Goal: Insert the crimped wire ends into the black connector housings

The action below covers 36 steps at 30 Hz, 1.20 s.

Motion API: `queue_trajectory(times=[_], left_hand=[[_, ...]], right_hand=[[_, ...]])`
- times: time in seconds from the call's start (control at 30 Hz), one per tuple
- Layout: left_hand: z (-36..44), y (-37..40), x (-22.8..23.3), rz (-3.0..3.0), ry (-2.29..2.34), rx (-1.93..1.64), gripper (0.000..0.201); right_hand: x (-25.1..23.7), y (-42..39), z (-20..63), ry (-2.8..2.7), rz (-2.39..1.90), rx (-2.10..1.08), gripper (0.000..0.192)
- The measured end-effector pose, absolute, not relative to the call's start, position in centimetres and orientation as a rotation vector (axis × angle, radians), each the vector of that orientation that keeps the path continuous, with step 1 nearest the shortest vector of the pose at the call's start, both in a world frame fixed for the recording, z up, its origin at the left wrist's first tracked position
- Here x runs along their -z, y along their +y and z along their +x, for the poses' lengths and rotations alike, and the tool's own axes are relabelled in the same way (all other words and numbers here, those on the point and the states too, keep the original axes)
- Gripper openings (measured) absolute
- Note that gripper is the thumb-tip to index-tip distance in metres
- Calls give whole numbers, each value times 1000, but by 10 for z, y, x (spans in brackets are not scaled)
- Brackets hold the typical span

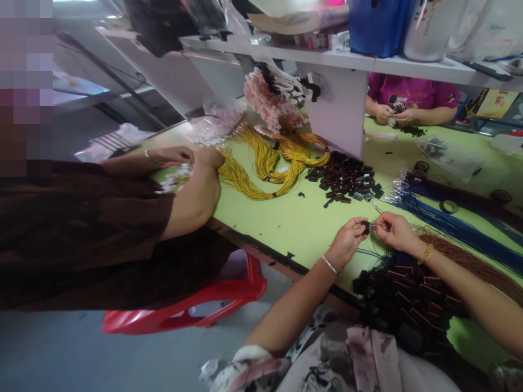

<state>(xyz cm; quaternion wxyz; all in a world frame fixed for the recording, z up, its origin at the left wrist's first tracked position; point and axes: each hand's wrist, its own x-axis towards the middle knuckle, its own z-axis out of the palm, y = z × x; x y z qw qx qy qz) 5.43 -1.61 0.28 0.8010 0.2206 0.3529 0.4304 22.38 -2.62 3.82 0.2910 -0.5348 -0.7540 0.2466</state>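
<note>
My left hand (pixel 347 239) is closed on a small black connector (pixel 365 227), held just above the green table. Close against it, my right hand (pixel 395 234) pinches a thin wire (pixel 371 226) whose end meets the connector; how far it goes in is too small to tell. Below my hands lies a heap of black connectors with orange strips (pixel 412 294). Beyond them is a pile of loose black connectors (pixel 347 177). Bundles of brown wires (pixel 461 256) and blue wires (pixel 441 218) stretch out to the right of my right hand.
A co-worker's hands (pixel 204 158) work at the left by yellow wire bundles (pixel 265 169). Another person's hands (pixel 394 115) show across the table. A shelf (pixel 286 51) with a blue container (pixel 373 27) overhangs the table. A red stool (pixel 220 299) stands below the edge.
</note>
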Motion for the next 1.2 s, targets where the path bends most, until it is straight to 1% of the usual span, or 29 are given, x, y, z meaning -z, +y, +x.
queue_trajectory(times=[0.37,0.5,0.63,0.8,0.87,0.97,1.03,1.1,1.17,1.2], left_hand=[[60,-20,-3,569,817,-918,24],[61,-21,-5,557,837,-939,23],[60,-20,-6,533,840,-929,25],[61,-22,-3,682,900,-919,24],[61,-27,-8,836,953,-960,22],[62,-46,-26,1309,1009,-1120,21],[65,-64,-41,1703,910,-1144,24],[71,-83,-55,1985,661,-1048,29],[77,-99,-64,2094,440,-949,32],[79,-106,-66,2095,373,-908,35]], right_hand=[[-36,-28,218,-2171,-1404,-416,8],[-36,-27,220,-2224,-1372,-405,11],[-37,-28,221,-2193,-1415,-500,9],[-36,-29,221,-2169,-1461,-580,9],[-38,-25,225,-2154,-1436,-725,10],[-47,-13,232,-2028,-1424,-1028,21],[-53,-5,230,-2006,-1406,-1191,26],[-54,-1,221,-2108,-1344,-1313,26],[-51,-3,205,-2271,-1308,-1314,22],[-47,-6,197,-2349,-1326,-1235,20]])
